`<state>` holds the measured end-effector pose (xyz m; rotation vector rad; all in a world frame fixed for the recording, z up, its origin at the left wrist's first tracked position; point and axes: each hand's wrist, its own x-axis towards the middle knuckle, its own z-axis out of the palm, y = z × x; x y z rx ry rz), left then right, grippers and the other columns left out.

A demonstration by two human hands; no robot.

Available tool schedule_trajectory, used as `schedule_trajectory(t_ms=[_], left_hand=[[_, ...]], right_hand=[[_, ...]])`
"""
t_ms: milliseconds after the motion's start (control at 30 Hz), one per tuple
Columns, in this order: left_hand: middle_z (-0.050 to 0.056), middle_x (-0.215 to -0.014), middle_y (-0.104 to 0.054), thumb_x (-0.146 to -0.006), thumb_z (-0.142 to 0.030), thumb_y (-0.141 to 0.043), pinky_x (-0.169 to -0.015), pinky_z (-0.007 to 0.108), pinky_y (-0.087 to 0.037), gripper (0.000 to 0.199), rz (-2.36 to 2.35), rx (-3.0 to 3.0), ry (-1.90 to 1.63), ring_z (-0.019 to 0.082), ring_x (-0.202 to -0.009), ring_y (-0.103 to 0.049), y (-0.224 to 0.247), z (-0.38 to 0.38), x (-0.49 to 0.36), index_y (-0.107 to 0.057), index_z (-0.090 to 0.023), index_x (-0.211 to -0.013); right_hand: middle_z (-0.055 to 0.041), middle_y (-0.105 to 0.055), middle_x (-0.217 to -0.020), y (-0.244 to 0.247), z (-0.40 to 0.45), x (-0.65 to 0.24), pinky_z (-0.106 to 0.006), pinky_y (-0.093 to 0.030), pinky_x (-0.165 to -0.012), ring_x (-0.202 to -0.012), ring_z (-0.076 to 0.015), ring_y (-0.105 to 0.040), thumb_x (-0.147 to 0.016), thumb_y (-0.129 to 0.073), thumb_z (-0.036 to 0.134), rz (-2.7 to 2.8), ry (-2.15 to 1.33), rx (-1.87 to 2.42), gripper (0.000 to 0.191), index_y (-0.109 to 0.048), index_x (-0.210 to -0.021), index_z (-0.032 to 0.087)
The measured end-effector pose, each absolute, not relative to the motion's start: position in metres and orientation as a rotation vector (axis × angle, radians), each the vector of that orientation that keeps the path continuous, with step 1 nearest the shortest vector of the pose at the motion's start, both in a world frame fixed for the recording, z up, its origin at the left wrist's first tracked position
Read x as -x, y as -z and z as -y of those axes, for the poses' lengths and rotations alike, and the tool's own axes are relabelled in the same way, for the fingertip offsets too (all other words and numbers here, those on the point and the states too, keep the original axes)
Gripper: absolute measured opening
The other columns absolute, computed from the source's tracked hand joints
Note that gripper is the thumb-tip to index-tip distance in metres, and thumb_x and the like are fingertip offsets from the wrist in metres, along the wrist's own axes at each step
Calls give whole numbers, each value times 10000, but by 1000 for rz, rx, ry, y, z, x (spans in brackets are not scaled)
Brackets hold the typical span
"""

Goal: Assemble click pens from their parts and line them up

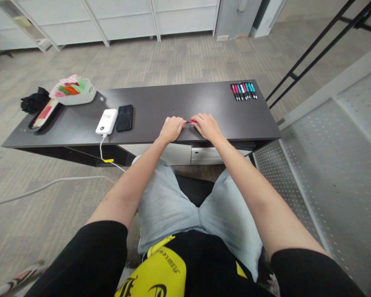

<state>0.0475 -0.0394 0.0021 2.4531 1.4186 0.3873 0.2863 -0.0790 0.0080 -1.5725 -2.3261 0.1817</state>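
Near the front edge of the dark tabletop, a red and black pen lies between my two hands. My left hand is closed around its dark end. Its red end is held by my right hand, with the fingers bent over it. Most of the pen is hidden under the fingers, so I cannot tell whether it is in one piece. Just beyond my left hand, a small thin dark piece lies on the table, too small to name. Several red, teal and white pens lie side by side at the far right.
A white power bank with a white cable sits beside a black phone. A white basket of colourful items, a black tray and black cloth are at the left. A perforated panel stands right.
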Motion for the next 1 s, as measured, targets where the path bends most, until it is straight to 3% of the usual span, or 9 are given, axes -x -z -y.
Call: schedule_trajectory(t_ms=[167, 500, 633, 800, 1000], left_hand=[[173, -1372, -930, -1371, -283, -398, -1268, 555, -529, 481, -1429, -2594, -256, 404, -1364, -802, -5, 40, -46, -844, -236, -1200], [162, -1253, -914, -1349, -286, -489, -1241, 548, -537, 425, -1374, -2524, -410, 392, -1252, -794, 6, 33, -44, -798, -246, -1060], [166, -1218, -909, -1348, -296, -488, -1231, 561, -545, 427, -1357, -2515, -449, 401, -1231, -799, 9, 31, -42, -783, -248, -1043], [180, -1285, -920, -1357, -308, -500, -1251, 564, -542, 409, -1366, -2489, -477, 417, -1284, -822, 10, 31, -42, -812, -239, -1102], [163, -1412, -932, -1358, -315, -536, -1286, 513, -556, 338, -1427, -2422, -532, 384, -1388, -840, 8, 33, -43, -843, -249, -1235]], right_hand=[[-215, -886, -1512, -4, 77, -287, -518, -524, -1099, -1362, -422, -731, -1368, -485, 365, 2317, -198, 1547, 433, -860, -1544, 238], [-213, -872, -1514, -7, 79, -288, -516, -484, -1155, -1390, -416, -726, -1345, -520, 295, 2326, -196, 1549, 399, -850, -1558, 224], [-232, -863, -1503, -6, 78, -287, -529, -472, -1166, -1381, -429, -708, -1351, -532, 354, 2311, -152, 1597, 407, -852, -1550, 200], [-217, -854, -1453, -6, 80, -286, -537, -458, -1176, -1373, -427, -694, -1375, -469, 405, 2308, -110, 1637, 496, -888, -1571, 227], [-207, -832, -1379, -7, 82, -287, -542, -459, -1158, -1320, -426, -677, -1302, -525, 329, 2228, -57, 1689, 429, -913, -1463, 241]])
